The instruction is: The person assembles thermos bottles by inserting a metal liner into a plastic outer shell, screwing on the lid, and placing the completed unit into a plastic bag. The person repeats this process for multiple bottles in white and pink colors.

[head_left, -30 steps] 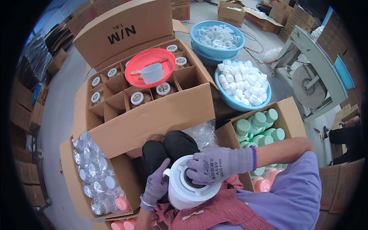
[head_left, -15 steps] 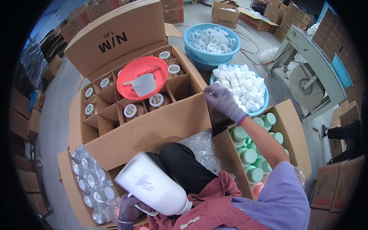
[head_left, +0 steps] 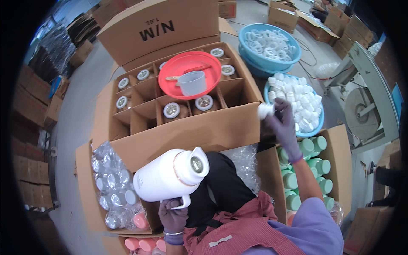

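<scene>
My left hand (head_left: 173, 217), in a purple-grey glove, is closed round the handle of a white vacuum jug (head_left: 156, 180). The jug lies tilted over my lap, its uncapped mouth turned to the right and showing a shiny inside. In the gloved fingers of my right hand (head_left: 285, 127) is a white stopper (head_left: 266, 111), slightly smeared by motion. That hand is beside the near left edge of a blue basin (head_left: 321, 117) heaped with white stoppers (head_left: 297, 100).
Ahead stands a divided carton (head_left: 191, 129) holding several jugs, with a red plate (head_left: 170, 63) and a clear cup (head_left: 192, 83) on top. Mint-green lids (head_left: 307, 146) fill a box at right. Wrapped clear parts (head_left: 112, 187) lie left. Rings (head_left: 272, 44) fill another blue basin.
The jug has swung round, its mouth moving from near my lap to face upper right. My right hand has come back from the basin edge and now shows a stopper.
</scene>
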### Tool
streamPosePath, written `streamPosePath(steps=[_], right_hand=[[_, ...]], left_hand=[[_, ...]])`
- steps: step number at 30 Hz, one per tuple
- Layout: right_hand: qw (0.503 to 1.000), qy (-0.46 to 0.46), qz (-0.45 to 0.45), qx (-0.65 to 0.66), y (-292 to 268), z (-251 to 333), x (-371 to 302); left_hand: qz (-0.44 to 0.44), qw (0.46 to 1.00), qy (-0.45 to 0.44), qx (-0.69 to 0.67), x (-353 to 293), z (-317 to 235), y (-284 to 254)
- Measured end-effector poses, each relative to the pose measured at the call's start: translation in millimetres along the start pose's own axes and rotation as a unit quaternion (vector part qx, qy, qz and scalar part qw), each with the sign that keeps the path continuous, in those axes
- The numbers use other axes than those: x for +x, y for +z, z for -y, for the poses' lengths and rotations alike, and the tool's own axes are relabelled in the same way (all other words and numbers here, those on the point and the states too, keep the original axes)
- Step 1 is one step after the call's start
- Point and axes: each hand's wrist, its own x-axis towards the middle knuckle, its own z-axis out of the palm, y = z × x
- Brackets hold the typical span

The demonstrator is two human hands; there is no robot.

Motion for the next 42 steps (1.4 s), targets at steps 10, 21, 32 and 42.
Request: streamPosePath(steps=[10,21,32,42], right_hand=[[0.941,-0.139,0.253,-0.175,102,54,-74],[0.883,-0.21,0.04,-0.419,172,8,109],[0.682,-0.606,0.32,-0.255,146,100,8],[0.787,0.353,0.456,0.219,169,33,-1]], left_hand=[[-0.01,0.994,0.044,0.1,11,12,20],[0.087,0.992,0.094,-0.02,43,-2,20],[0.082,0.989,0.12,0.029,23,-12,31],[0.148,0.799,0.306,0.495,16,-2,38]])
